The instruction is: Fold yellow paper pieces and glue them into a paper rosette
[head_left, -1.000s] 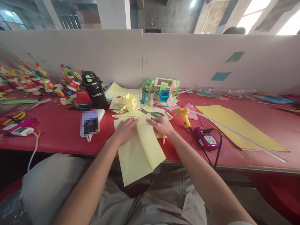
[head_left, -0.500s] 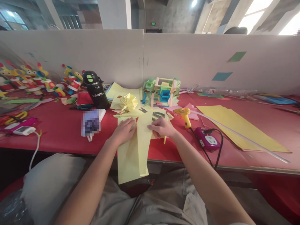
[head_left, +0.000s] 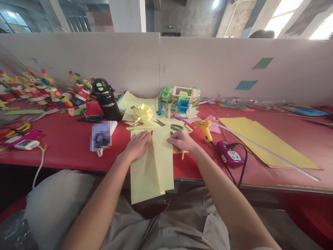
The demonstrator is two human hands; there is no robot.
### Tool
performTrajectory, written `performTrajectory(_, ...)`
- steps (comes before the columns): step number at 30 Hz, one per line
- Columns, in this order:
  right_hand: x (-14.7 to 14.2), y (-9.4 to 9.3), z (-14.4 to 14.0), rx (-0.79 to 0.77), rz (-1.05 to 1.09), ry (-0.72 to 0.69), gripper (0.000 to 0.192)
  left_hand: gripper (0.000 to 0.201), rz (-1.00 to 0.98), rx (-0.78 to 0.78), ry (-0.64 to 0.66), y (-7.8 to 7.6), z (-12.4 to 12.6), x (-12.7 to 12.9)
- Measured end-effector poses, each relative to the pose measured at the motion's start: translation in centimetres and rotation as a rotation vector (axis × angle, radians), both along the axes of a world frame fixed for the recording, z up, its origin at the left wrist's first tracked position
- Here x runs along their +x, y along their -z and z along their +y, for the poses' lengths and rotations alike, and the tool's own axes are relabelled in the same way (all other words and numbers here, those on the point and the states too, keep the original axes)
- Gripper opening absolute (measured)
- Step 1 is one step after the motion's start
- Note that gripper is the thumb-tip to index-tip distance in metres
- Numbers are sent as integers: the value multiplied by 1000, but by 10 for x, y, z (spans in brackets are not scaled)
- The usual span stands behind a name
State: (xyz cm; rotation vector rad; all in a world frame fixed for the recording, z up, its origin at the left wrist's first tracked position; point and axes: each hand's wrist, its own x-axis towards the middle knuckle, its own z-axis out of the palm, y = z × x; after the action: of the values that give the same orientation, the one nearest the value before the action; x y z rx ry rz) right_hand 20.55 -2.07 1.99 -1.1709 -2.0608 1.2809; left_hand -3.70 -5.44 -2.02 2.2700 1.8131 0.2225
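Note:
A pale yellow paper sheet (head_left: 151,166) lies folded lengthwise on the red table (head_left: 65,142) and hangs over its front edge. My left hand (head_left: 137,145) presses flat on the sheet's left half near the top. My right hand (head_left: 180,140) pinches the top right edge of the folded flap. A yellow folded paper flower (head_left: 142,113) sits just beyond the sheet, and scissors (head_left: 171,126) lie partly under paper beside my right hand.
A yellow glue gun (head_left: 205,129) stands to the right, its cord running to a purple power strip (head_left: 229,154). A black bottle (head_left: 105,100), a coloured paper model (head_left: 179,102), large yellow sheets (head_left: 262,140) and paper figures (head_left: 39,91) fill the back.
The right flap of the sheet swung over to the left and has now spread back a little to the right. My right hand moved with its top edge; my left hand stayed pressed.

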Motion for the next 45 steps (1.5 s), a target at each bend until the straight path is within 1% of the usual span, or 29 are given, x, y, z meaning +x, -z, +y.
performTrajectory(7, 3, 4, 7, -3, -85, 62, 39, 61, 3, -21, -18, -3, -2, 2)
performTrajectory(15, 6, 8, 14, 30, -208, 70, 38, 60, 19, -41, -26, -4, -2, 3)
performTrajectory(21, 6, 6, 14, 27, -270, 81, 36, 62, 45, -72, -32, -9, -3, 5)
performTrajectory(25, 5, 6, 14, 13, -293, 94, 35, 62, 53, -66, -35, -7, -3, 5)
performTrajectory(27, 5, 9, 16, 75, -285, 132, 35, 61, 58, -47, -36, -6, -3, 5)
performTrajectory(30, 4, 16, 21, 235, -251, 212, 41, 60, 74, -12, -27, -4, -3, 5)
performTrajectory(32, 3, 20, 23, 287, -245, 257, 41, 60, 84, -5, -22, -4, -3, 5)
performTrajectory(34, 2, 24, 25, 303, -258, 292, 37, 61, 85, -7, -23, -3, -3, 5)
performTrajectory(37, 2, 26, 25, 326, -308, 301, 32, 62, 79, -9, -25, -2, -3, 5)
performTrajectory(40, 2, 25, 24, 351, -359, 281, 29, 61, 71, -10, -25, -2, -2, 4)
performTrajectory(45, 1, 20, 20, 333, -421, 274, 26, 61, 55, -25, -30, -4, -3, 5)
